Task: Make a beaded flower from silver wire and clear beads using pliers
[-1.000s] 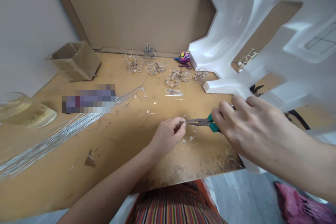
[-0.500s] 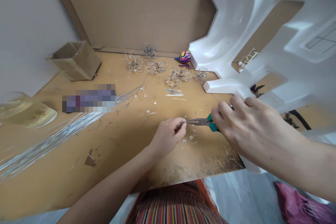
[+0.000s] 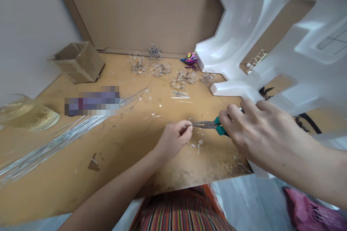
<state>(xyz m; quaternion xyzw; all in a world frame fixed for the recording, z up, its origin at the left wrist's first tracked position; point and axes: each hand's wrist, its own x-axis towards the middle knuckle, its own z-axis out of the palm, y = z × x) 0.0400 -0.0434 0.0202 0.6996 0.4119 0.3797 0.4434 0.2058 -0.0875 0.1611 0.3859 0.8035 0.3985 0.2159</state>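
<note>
My right hand (image 3: 251,124) is wrapped round the teal handles of long-nose pliers (image 3: 207,125), whose narrow jaws point left. Thumb and fingers of my left hand (image 3: 176,135) pinch a thin wire piece right at the jaw tips; most of it is hidden by the fingers. Just below the jaws are small clear beads on wire ends (image 3: 200,142), and I cannot tell whether they hang from the held piece or lie on the table. Farther back stand several curled wire clusters (image 3: 187,76) with clear beads, and a few short cut wires (image 3: 181,95) lie before them.
A bundle of long silver wires (image 3: 62,137) crosses the table's left side. An open cardboard box (image 3: 78,63), a glass jar (image 3: 29,115) and a blurred-out item (image 3: 92,101) stand there. White moulded plastic (image 3: 230,88) borders the right, beside a multicoloured ball-like object (image 3: 191,58).
The beaded wire ends below the pliers have swung or shifted slightly to the right. Both hands and the pliers stay almost where they were.
</note>
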